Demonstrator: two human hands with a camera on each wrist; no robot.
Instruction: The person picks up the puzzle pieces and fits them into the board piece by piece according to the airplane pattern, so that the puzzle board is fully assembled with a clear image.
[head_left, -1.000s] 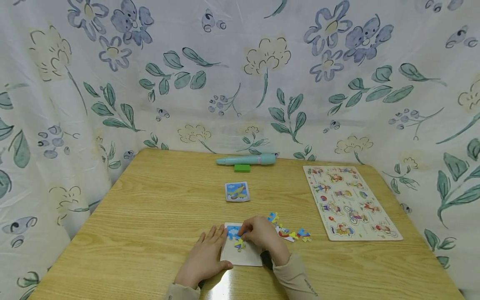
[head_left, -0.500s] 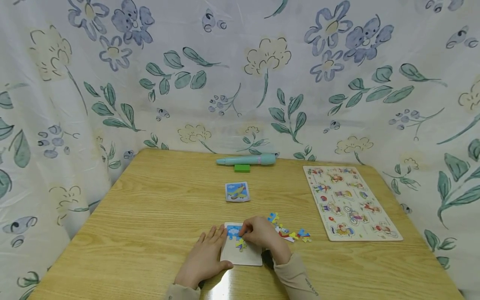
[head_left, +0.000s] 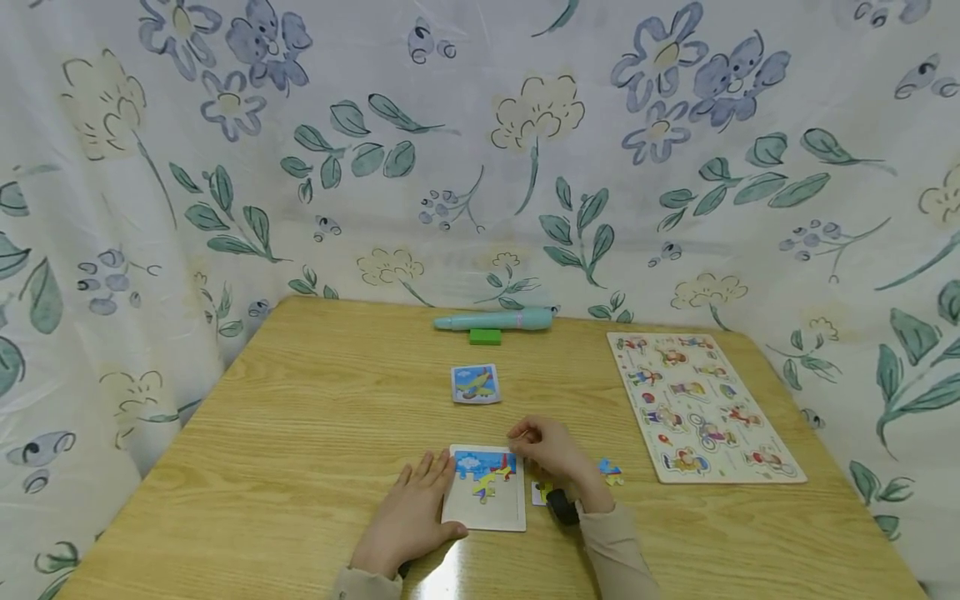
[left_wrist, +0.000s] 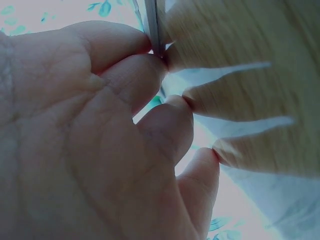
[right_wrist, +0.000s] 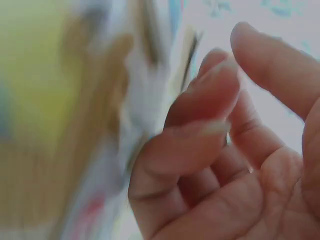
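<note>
Left hand (head_left: 408,517) flat, fingers straight, pressing puzzle tray (head_left: 486,500) edge; right hand (head_left: 551,450) loosely curled, empty.

I am seeing the counter (head_left: 315,433) showing pale wood grain, smooth, with a glossy glare patch at its near edge. The puzzle tray (head_left: 486,500) is looking like matt white card. The pen (head_left: 495,320) is reading as smooth plastic. The sheet (head_left: 225,167) behind is hanging as thin printed cloth or film; I cannot tell which.
</note>
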